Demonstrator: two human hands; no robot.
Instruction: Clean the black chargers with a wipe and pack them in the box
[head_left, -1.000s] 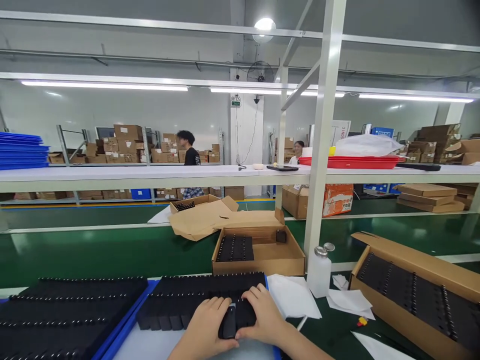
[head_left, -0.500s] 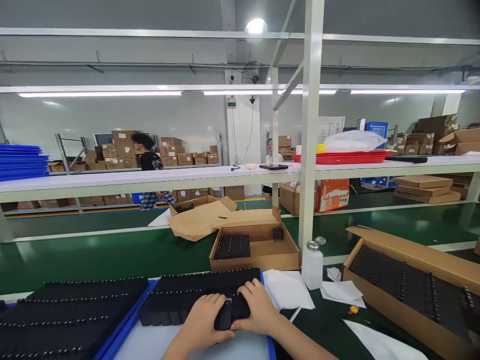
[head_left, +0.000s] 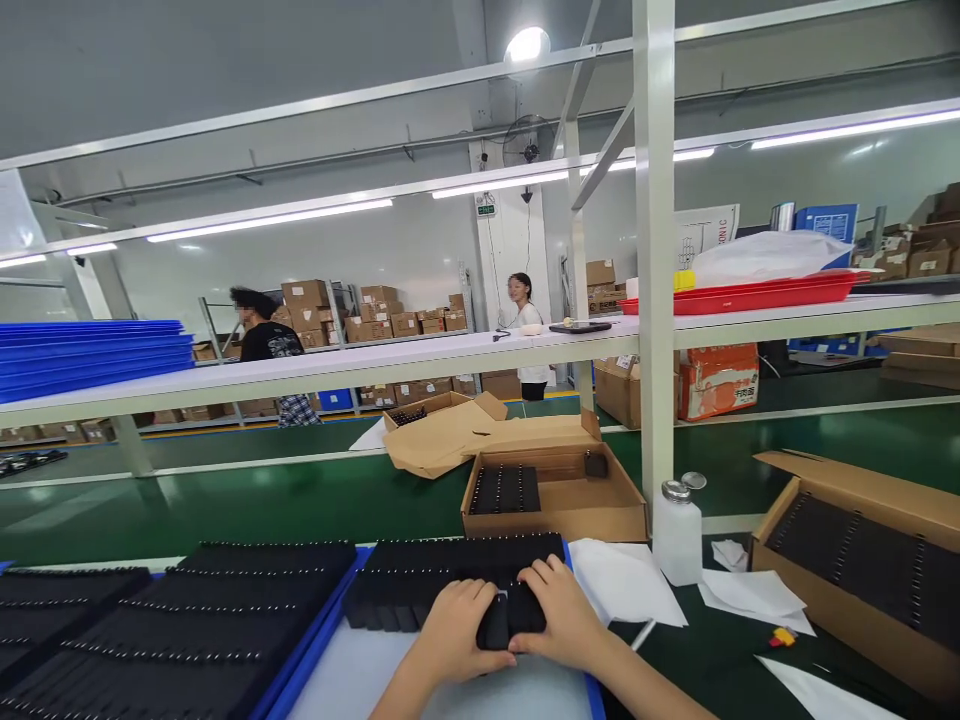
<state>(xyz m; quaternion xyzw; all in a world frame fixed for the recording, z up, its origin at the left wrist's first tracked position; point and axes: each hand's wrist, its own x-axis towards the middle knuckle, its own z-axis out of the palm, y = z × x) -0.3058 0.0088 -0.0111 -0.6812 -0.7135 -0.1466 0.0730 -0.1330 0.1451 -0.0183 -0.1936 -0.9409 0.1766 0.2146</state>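
Observation:
My left hand [head_left: 459, 628] and my right hand [head_left: 564, 618] are side by side over the front of a blue tray [head_left: 595, 692]. Fingers and thumbs close around small black blocks [head_left: 493, 624] at the near end of a row. Behind them, packed rows of the same black blocks [head_left: 457, 556] stand in the tray, with shiny dots along their top edges. A pale liner [head_left: 341, 670] shows at the tray's front. Fingers and palms partly hide the held blocks.
More filled rows of black blocks [head_left: 217, 610] stand at left. Beyond are a partly filled carton [head_left: 555, 525], a white pump bottle [head_left: 677, 540], paper sheets [head_left: 622, 580] and, at right, another carton [head_left: 847, 620]. A shelf post [head_left: 654, 300] rises ahead. Two people are in the background.
My view has turned left and tilted, so the scene sits further right. Both hands keep their hold on the blocks. A person beyond the shelf has come into fuller view.

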